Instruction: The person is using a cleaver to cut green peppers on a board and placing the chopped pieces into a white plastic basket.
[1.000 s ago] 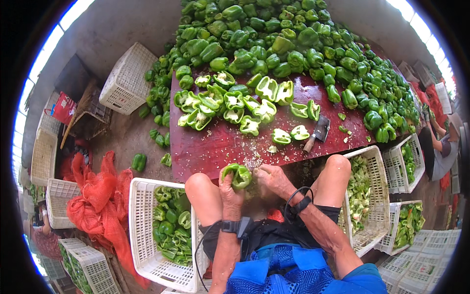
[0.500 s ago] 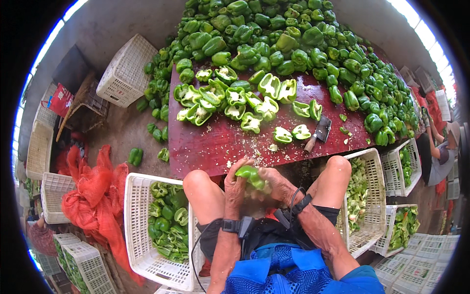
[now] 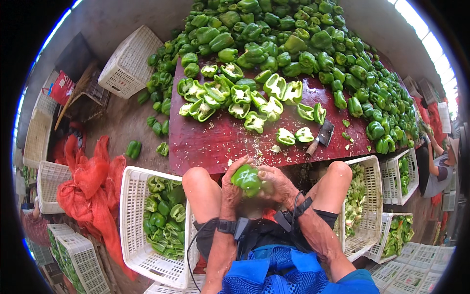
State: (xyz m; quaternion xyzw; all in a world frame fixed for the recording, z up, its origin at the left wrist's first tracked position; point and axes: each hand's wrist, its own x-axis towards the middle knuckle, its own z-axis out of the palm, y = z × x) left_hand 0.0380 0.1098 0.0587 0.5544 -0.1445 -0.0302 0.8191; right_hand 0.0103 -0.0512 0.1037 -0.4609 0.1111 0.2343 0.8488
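Left hand (image 3: 231, 181) wrapped round left side of whole-looking green bell pepper (image 3: 246, 180), held above lap, between knees. Right hand (image 3: 278, 184) curled at pepper's right side; cannot tell how firmly it grips. White plastic crate (image 3: 128, 220) by left knee, cut peppers inside; second white crate (image 3: 376, 206) by right knee, pale green pieces inside. Beyond knees, red counter (image 3: 210, 147): cleaver (image 3: 325, 133), scattered seeds, halved peppers (image 3: 274, 86), farthest back large pepper heap (image 3: 313, 39).
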